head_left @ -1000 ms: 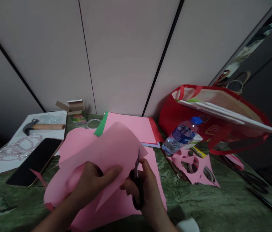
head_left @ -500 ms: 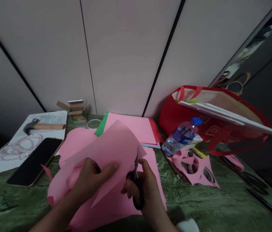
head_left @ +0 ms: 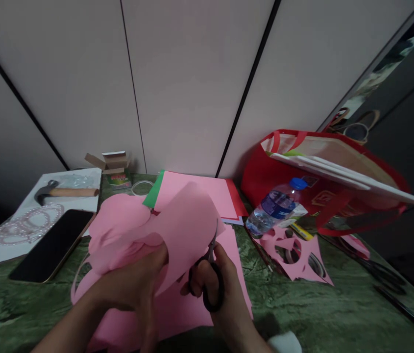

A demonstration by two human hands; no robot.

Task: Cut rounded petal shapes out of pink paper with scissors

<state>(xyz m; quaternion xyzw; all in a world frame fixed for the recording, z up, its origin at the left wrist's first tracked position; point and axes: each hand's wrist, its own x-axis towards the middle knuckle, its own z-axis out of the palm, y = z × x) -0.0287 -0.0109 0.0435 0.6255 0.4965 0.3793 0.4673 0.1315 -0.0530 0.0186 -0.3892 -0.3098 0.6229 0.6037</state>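
My right hand (head_left: pixel 214 282) grips black-handled scissors (head_left: pixel 218 298), fingers through the loops. Their narrow blades point up at the right edge of a raised, curved sheet of pink paper (head_left: pixel 192 225). My left hand (head_left: pixel 136 279) is left of the scissors, its digits spread apart. One digit reaches up to the paper's lower edge, its tip partly hidden there; another points down toward me. From the raised sheet a pink strip curls off to the left. Beneath lie rounded pink cut-outs (head_left: pixel 118 215) and flat pink sheets (head_left: pixel 192 314).
To the left are a phone (head_left: pixel 52 245), beaded loops (head_left: pixel 30 223), a hammer (head_left: pixel 70 192) and an opened small box (head_left: pixel 116 171). Coloured sheets (head_left: pixel 192 189) lie at the back. On the right are a water bottle (head_left: pixel 275 208), pink scraps (head_left: pixel 302 260) and a red bag (head_left: pixel 265 162).
My left hand has turned and its digits have spread, no longer pinching the sheet from above. The raised sheet has swung slightly right and curled. The scissors have tilted a little at its edge.
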